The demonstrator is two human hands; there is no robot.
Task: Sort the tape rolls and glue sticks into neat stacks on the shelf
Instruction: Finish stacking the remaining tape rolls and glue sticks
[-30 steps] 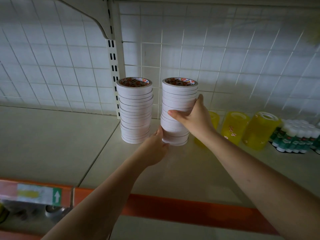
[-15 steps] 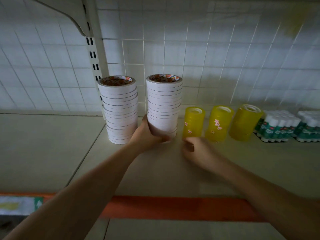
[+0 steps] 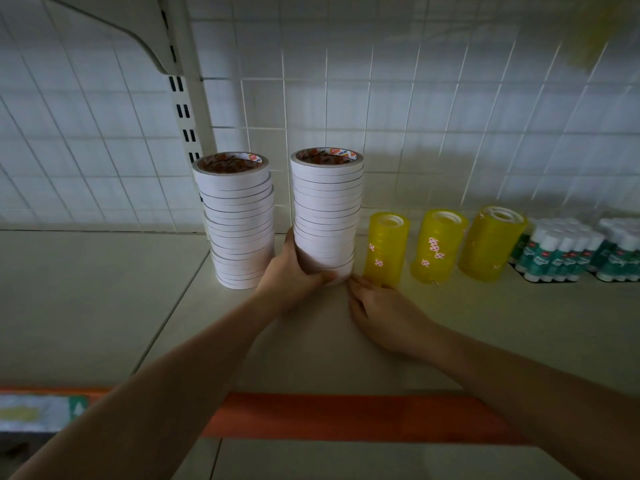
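We see the left hand curled round the base of the upright right-hand stack of white tape rolls on the beige shelf, right hand just beside, fingertips relaxed at its foot.

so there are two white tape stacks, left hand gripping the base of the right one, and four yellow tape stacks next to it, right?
Not quite: the head view shows three yellow tape stacks, not four. The rest holds: two white tape stacks, and the left hand grips the base of the right white stack, beside the left white stack.
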